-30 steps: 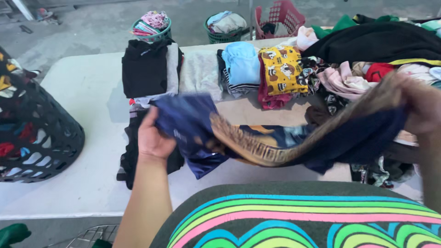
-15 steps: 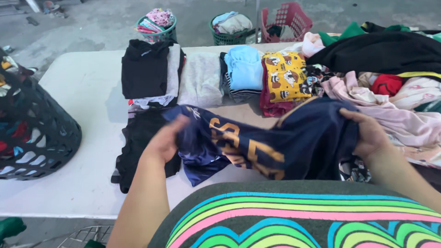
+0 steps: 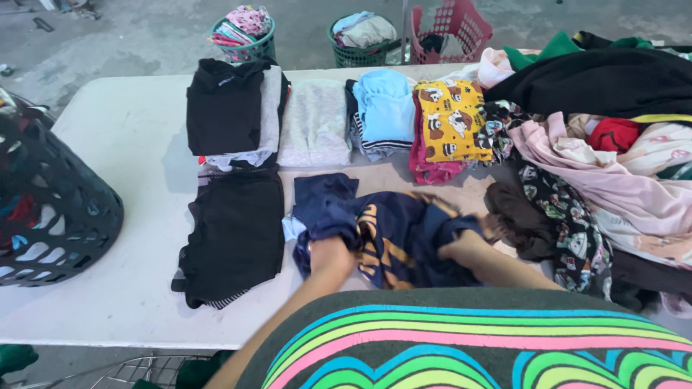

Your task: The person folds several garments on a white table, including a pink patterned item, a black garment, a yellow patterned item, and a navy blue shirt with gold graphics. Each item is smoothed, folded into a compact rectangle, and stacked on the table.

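Note:
A navy garment with gold printing (image 3: 393, 234) lies bunched on the white table (image 3: 122, 137) right in front of me. My left hand (image 3: 330, 256) grips its left side and my right hand (image 3: 465, 248) grips its right side, both pressed down onto the cloth. A folded black garment (image 3: 234, 230) lies flat just left of it. Behind stand folded stacks: a black and grey stack (image 3: 229, 112), a pale grey piece (image 3: 315, 122), a light blue stack (image 3: 386, 108) and a yellow patterned piece (image 3: 450, 119).
A heap of unfolded clothes (image 3: 613, 144) covers the right of the table. A dark laundry basket (image 3: 43, 209) sits at the left edge. On the floor beyond are two green baskets (image 3: 245, 32) (image 3: 364, 36) and a red basket (image 3: 454, 25), all with clothes.
The navy garment was stretched out in the air between my hands. My hands came together and lowered it; it now lies bunched on the table under both hands.

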